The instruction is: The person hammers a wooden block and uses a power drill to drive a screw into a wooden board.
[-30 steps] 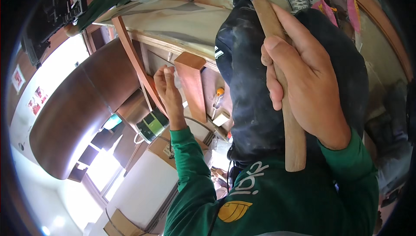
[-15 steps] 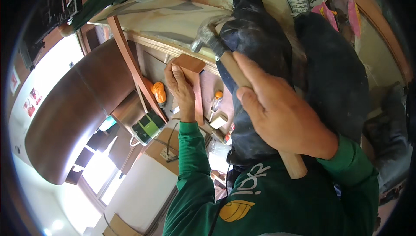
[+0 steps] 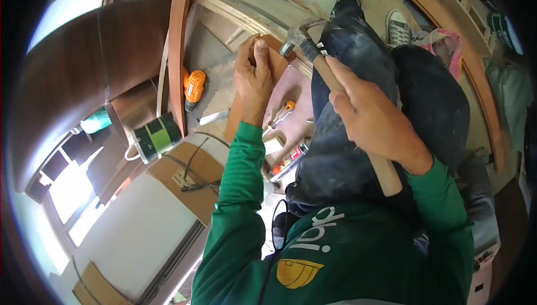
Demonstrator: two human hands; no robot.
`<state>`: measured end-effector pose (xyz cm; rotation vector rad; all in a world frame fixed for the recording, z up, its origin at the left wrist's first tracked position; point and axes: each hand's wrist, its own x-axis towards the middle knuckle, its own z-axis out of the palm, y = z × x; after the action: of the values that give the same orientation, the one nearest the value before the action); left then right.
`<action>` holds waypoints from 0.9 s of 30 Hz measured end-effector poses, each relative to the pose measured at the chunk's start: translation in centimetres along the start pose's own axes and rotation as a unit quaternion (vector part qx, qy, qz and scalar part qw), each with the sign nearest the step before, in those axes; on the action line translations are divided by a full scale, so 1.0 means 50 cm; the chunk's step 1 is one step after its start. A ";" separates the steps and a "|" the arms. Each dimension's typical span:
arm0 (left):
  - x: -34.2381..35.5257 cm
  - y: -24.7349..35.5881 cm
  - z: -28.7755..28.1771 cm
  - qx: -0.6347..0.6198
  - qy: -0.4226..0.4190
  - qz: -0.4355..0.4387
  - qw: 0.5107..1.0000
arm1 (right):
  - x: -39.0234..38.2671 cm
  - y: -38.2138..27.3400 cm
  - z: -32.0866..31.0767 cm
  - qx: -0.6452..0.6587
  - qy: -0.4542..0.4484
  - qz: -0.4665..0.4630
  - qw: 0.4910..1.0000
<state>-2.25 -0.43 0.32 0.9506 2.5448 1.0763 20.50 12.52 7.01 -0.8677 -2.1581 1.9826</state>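
Observation:
My right hand point(image 3: 376, 117) is closed around the wooden handle of a claw hammer point(image 3: 329, 74). The hammer's metal face is right at the end of a reddish-brown wooden board point(image 3: 276, 59); whether they touch I cannot tell. My left hand point(image 3: 253, 81) grips that board near its end, thumb up and fingers curled over its side. The board slants down past my left wrist, partly hidden by the hand and sleeve. Beside it runs the pale edge of a plywood panel point(image 3: 246, 19).
An orange power tool point(image 3: 193, 88) lies left of the board. Right of it are an orange-handled tool point(image 3: 282, 113) and a red can point(image 3: 291, 156). A long brown wooden strip point(image 3: 179, 42) stands at the left, near a green-and-black container point(image 3: 156, 138). A pink bag point(image 3: 447, 50) rests beyond my knees.
The whole view has shifted, so the panel and board sit farther right. The hammer's head has come down from above to the board's end. Both hands keep their grips.

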 end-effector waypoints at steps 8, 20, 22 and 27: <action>-0.011 -0.032 -0.004 0.032 0.061 0.012 0.998 | 0.012 -0.071 0.010 0.055 -0.014 0.114 0.992; -0.020 -0.054 0.001 0.005 0.103 0.047 0.994 | 0.038 -0.091 0.030 -0.181 -0.031 -0.050 0.982; -0.019 -0.055 0.003 0.008 0.100 0.030 0.994 | 0.047 -0.088 0.029 -0.289 -0.005 -0.205 0.935; -0.021 -0.060 0.004 0.013 0.118 0.035 0.992 | 0.051 -0.097 0.015 -0.454 -0.080 -0.210 0.862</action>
<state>-2.80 -2.57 -2.00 0.9787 2.7370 1.2449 16.39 13.02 10.66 -0.2004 -3.0576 0.7985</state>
